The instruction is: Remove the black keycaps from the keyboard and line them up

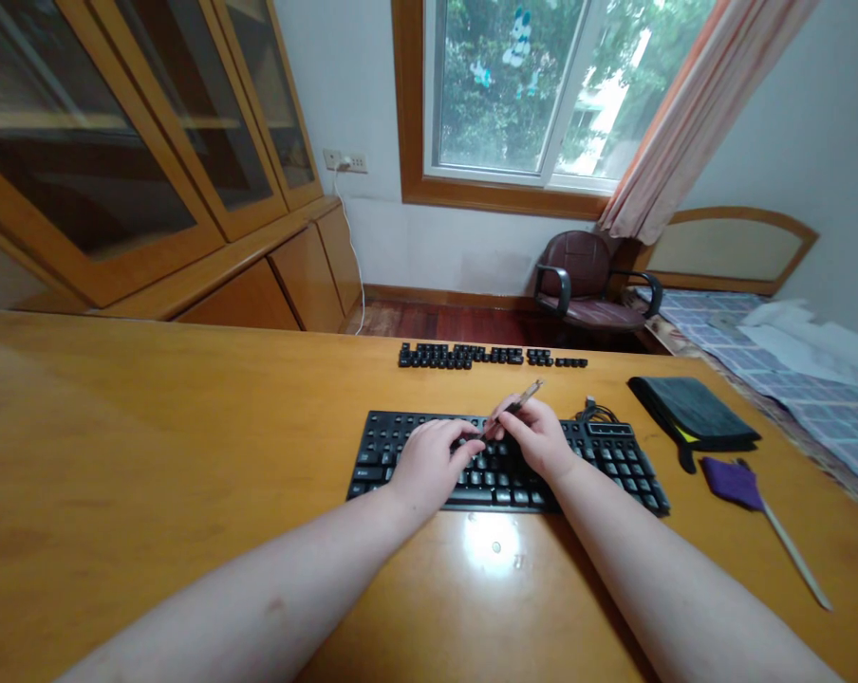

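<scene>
Basically, the kbd [500, 467] lies flat on the desk [222, 427], blk, full-size, w/ numpad [624, 470] at its R end and a glossy strip [609, 430] above that, R hand [535, 434] pinching a slim pen-like tool [530, 393] over it, L hand [433, 460] bent low over its middle, can't tell if gripping anything.

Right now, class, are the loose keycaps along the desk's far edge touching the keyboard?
Apart. The head view shows a strip of desk between the loose keycaps and the far edge of the keyboard.
</scene>
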### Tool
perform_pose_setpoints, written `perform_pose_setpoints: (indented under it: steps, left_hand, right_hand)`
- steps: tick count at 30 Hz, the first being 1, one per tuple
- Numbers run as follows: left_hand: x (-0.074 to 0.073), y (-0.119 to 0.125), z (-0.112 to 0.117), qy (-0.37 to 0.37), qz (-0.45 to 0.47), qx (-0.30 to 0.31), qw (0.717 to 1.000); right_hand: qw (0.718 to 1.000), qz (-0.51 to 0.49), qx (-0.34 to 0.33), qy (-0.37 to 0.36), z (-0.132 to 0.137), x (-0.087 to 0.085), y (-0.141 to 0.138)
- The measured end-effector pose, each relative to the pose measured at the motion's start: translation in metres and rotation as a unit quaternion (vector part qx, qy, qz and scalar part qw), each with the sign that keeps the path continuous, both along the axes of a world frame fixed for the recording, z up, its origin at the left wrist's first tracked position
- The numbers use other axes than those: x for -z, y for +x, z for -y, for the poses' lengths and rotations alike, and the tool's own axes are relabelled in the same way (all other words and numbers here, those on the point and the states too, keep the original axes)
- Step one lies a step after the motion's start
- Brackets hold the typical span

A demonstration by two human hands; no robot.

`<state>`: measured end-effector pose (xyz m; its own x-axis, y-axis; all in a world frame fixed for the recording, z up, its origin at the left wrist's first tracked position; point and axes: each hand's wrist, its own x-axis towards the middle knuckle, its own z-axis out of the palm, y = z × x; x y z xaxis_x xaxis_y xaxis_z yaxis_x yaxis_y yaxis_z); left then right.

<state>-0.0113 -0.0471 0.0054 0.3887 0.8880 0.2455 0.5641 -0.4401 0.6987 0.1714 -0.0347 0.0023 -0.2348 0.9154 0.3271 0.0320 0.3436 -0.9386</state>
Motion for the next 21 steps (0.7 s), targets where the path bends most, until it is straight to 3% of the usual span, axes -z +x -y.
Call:
perform_pose_setpoints:
  steps: [4, 8, 14, 18, 21]
  left_hand:
    - [0.001, -0.001, -0.003, -0.062, 0.081, -0.013, 0.995]
    - [0.003, -0.001, -0.008, -0.129, 0.157, -0.021, 0.979]
    - [0.002, -0.001, -0.013, -0.146, 0.216, -0.061, 0.964]
    - [0.001, -0.001, -0.011, -0.139, 0.192, -0.033, 0.971]
    - [0.005, -0.001, -0.011, -0.144, 0.204, -0.028, 0.968]
  right_hand:
    - [0.996, -0.078, -0.035, -0.023, -0.001, 0.0, 0.001]
    - [0.996, -0.071, -0.045, -0.014, -0.001, 0.001, 0.002]
    - [0.996, 0.053, -0.003, 0.076, 0.0, 0.0, 0.001]
    - [0.971, 0.167, 0.06, 0.162, 0.001, -0.004, -0.002]
    - [0.951, 0.239, 0.054, 0.186, 0.001, -0.004, -0.004]
